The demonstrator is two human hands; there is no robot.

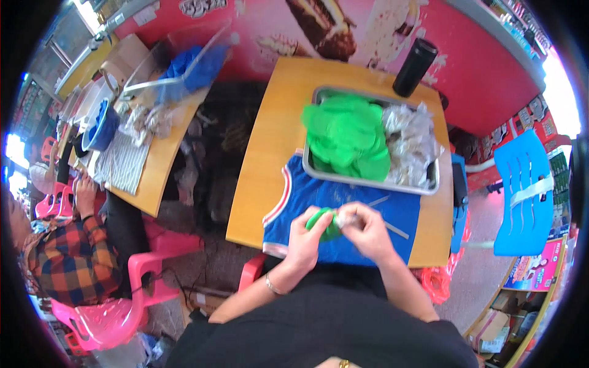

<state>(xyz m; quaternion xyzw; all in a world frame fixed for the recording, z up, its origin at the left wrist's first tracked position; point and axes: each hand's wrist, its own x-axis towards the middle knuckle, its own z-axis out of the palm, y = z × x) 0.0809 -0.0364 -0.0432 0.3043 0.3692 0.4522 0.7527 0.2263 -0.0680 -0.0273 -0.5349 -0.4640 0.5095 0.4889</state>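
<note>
Over a blue cloth (pixel 343 197) with a white-and-red trimmed edge, my two hands meet close together. My left hand (pixel 302 242) is closed on a thin, bright green piece (pixel 331 229), its fingers curled round it. My right hand (pixel 373 236) pinches something small and pale grey against the green piece's right side; fingers hide most of it. Just beyond my hands stands a metal tray (pixel 368 179). A heap of flat, rounded green pieces (pixel 346 132) fills its left part. Crumpled clear plastic pieces (pixel 408 144) lie in its right part.
A black cylindrical bottle (pixel 415 67) stands at the wooden table's (pixel 261 165) far right. At right is a blue chair (pixel 524 193). On the left, a person in a checked shirt (pixel 76 264) sits on a pink chair (pixel 147 270) by another table holding blue cloth and plastic.
</note>
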